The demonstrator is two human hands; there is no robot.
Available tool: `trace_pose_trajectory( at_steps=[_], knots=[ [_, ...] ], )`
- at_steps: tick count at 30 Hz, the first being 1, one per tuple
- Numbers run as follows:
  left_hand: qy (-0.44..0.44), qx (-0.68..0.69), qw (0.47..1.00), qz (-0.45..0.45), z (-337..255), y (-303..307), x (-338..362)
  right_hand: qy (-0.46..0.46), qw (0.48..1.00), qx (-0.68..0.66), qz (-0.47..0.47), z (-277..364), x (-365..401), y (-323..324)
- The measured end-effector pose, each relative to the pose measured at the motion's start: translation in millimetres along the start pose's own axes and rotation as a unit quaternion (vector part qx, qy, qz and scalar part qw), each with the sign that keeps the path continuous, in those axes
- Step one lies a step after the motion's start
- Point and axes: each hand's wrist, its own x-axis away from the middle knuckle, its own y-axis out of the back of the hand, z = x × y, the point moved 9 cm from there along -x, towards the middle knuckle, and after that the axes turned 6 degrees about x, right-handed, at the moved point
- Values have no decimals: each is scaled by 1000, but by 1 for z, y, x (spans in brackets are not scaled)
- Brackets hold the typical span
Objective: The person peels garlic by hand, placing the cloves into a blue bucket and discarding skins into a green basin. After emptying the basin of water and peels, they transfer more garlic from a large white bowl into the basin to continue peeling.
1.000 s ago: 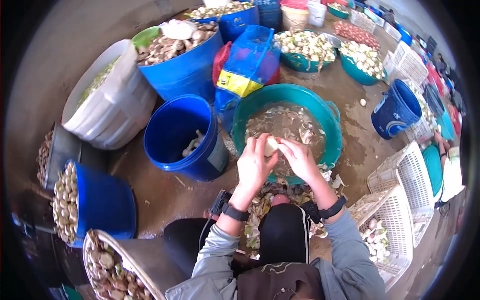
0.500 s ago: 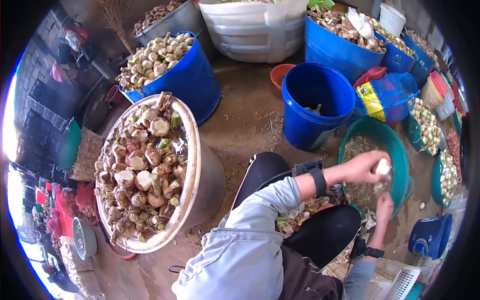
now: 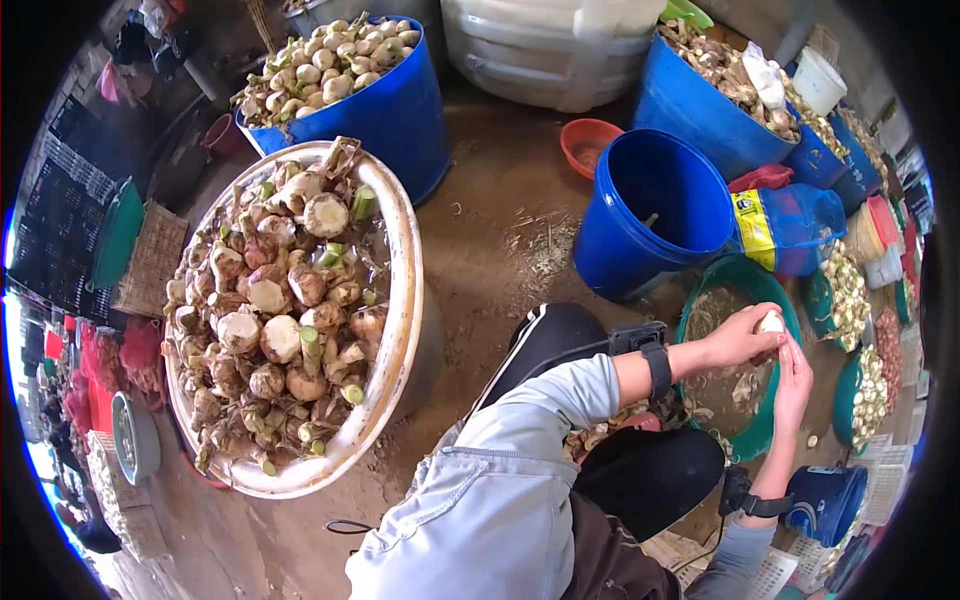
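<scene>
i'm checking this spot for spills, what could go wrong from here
The pale bulb in the left hand, with the right hand up close to it, might slip and drop into the green basin that shows beneath the hands. Also, bulbs are heaped high in the white-rimmed tub, so a bump could send some over its rim.

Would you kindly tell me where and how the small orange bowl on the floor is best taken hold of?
I would pinch the orange bowl by its rim, coming from the picture's left: it seems to sit open side up, floor shows on that side, and the blue bucket crowds its right.
</scene>
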Motion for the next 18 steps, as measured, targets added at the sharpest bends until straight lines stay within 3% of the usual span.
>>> trace_pose_trajectory(
  at_steps=[5, 8, 10, 11, 12, 14, 15, 17, 18],
  knots=[
    [-49, -47, 996, -58, -12, 18, 0, -13, 995, 99, 3, 20, -9, -7],
    [-60, -24, 996, -58, -23, 30, 0, 44, 984, 171, -15, 61, -15, -21],
    [-113, -32, 991, -69, -48, 40, 4, 74, 984, 157, -40, 78, -21, -27],
    [-6, 43, 999, -22, -43, 39, 8, 93, 988, 108, -54, 71, -25, -32],
    [-9, 44, 999, -22, -47, 46, 9, 94, 988, 109, -53, 60, -29, -38],
    [-128, -171, 976, 28, -72, 47, 15, -2, 990, -138, -36, 21, -36, -51],
    [-85, -153, 983, 49, -67, 49, 17, -2, 978, -203, -54, 27, -30, -59],
    [-82, -123, 983, 109, -83, 46, 24, -12, 989, -118, -88, 39, -21, -62],
    [-30, -79, 992, 90, -79, 51, 28, 19, 989, -75, -130, 46, -15, -62]
  ],
)
